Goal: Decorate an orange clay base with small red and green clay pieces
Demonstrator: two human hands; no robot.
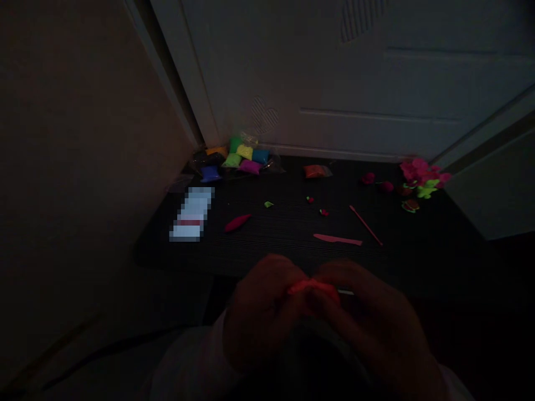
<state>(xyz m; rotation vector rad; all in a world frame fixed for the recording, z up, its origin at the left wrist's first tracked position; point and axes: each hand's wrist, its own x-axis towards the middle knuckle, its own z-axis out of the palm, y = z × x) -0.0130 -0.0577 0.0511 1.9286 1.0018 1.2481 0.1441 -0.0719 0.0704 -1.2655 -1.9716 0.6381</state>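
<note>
Both hands meet in front of the table's near edge around a piece of bright red-orange modelling clay [314, 287]. My left hand [267, 301] is closed, pinching the clay's left part between thumb and fingers. From the other side, my right hand [371, 312] grips its right part, fingers curled over it. A thin pale strip [345, 292] shows beside the right fingers; I cannot tell what it is. Beyond the hands lie a pink plastic knife [337, 240], a thin pink stick tool [365, 225] and a pointed dark-pink clay piece [238, 223].
On the dark table [284, 253] are bagged coloured clays [244, 156], an orange clay packet [316, 171], a blurred-out bright phone-like rectangle [192, 214], small green-and-red clay bits [324, 212], a green scrap [268, 204] and pink flower-like pieces [422, 172]. A white panelled door [334, 72] stands behind.
</note>
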